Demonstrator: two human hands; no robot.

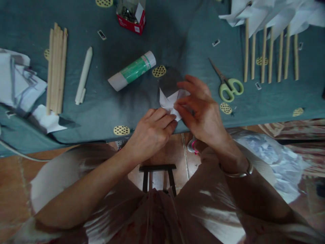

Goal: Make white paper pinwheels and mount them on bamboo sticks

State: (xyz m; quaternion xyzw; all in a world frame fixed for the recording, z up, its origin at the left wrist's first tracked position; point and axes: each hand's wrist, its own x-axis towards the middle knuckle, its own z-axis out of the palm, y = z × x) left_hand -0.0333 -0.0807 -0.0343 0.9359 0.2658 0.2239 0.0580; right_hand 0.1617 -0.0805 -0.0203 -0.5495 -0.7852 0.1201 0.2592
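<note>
white paper pinwheel [171, 101], its blades partly folded in, sits at the near edge of the green tablecloth [177, 47], between both hands and right in front of the person, likely for a close view and steady support. left hand [154, 130] is curled, fingers closed on the lower side of the paper, probably so it doesn't slip or spring open. right hand [200, 108] is half closed, thumb and index finger together near the pinwheel's middle, seemingly to pin the folds down; whether a fastener is in there, can't tell. green-handled scissors [230, 88] lie just right of that hand, blades pointing away, so handles are easy to grab. glue stick [132, 71] and white pen [84, 76] lie flat on the left, within reach. wooden sticks [57, 71] are bunched parallel, ends on a paper scrap [48, 118], tidy for picking singly. red box [130, 18] stands open at the far side, keeping small metal pieces together. stick-mounted pinwheels [271, 17] lie far right, heads overlapping, apart from loose paper sheets [20, 81] far left.
</note>
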